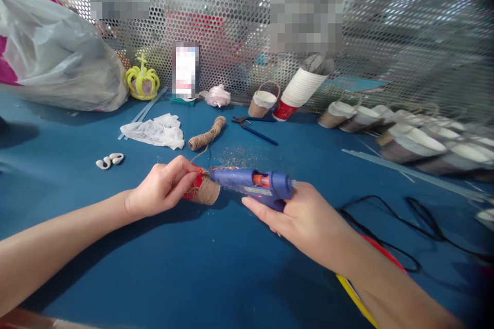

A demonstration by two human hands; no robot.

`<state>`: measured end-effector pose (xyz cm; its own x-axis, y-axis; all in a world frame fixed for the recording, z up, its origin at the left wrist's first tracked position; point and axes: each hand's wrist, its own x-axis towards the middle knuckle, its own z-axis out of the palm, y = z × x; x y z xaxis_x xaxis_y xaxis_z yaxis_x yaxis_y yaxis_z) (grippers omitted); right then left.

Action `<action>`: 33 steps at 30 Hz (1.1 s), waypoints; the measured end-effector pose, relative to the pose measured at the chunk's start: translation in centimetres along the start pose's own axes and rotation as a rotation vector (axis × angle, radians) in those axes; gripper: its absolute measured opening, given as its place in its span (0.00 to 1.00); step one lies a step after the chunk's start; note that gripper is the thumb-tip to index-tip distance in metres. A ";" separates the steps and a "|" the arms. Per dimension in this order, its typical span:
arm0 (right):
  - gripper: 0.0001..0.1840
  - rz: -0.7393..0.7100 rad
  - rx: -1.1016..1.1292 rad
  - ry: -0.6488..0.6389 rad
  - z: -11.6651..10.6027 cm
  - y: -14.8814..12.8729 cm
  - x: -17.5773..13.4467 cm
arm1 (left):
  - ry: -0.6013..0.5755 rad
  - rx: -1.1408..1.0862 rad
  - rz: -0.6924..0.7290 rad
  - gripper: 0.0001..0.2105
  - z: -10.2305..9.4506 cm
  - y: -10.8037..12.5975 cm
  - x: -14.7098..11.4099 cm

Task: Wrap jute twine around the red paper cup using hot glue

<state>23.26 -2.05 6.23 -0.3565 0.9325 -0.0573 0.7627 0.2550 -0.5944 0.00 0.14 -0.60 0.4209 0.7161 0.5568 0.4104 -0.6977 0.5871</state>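
Gluing twine (209, 191) to a paper cup (198, 192) seems the step in hand, and it would likely go best with a thin line of glue laid just ahead of each turn, the strand pressed snug against its neighbour. Fingertips are best kept clear of the hot nozzle, and the strand lightly taut so that no red shows between turns.

The cup lies tilted on its side near the table's middle; take it as the clock's centre. The left hand (166, 188) pinches it narrowly at the red end. The right hand (295, 211) is wrapped round one glue gun (252, 183) at 3 o'clock, its nozzle at the cup; whether they touch, I cannot tell.

Counting outward: one bundle of twine (207, 135) at 12, its strand running to the cup; one phone (186, 72) and one pink frilly thing (217, 96) farther out at 12; one lone basket (261, 105) at 1; one pair of cutters (257, 131) and one stack of cups (303, 90) between 1 and 2, the cups too tightly nested to count. More baskets (424, 139) sit between 2 and 3, overlapping too much for a sure number. One yellow crown (142, 82) stands at 11, one white cloth (156, 131) between 10 and 11, and two earpieces (110, 160) between 9 and 10.
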 end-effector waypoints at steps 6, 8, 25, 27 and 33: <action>0.12 0.021 0.005 0.008 0.0 -0.3 -0.2 | -0.008 0.002 -0.027 0.02 0.0 0.0 -0.1; 0.12 0.019 0.017 -0.001 0.0 -0.4 -0.3 | -0.010 -0.001 -0.032 0.03 0.0 0.0 -0.1; 0.15 -0.016 0.019 0.014 0.2 -0.1 -0.2 | -0.006 -0.006 -0.082 0.02 0.0 0.0 -0.1; 0.16 0.007 0.016 0.018 0.2 -0.4 -0.3 | -0.007 -0.007 -0.098 0.02 0.0 0.0 -0.1; 0.15 0.006 0.002 0.050 0.3 -0.8 -0.4 | 0.004 -0.007 -0.141 0.02 0.0 0.0 0.0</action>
<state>22.60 -2.68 6.49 -0.3241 0.9458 -0.0208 0.7638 0.2487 -0.5956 0.00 0.12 -0.66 0.3566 0.8069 0.4709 0.4594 -0.5904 0.6636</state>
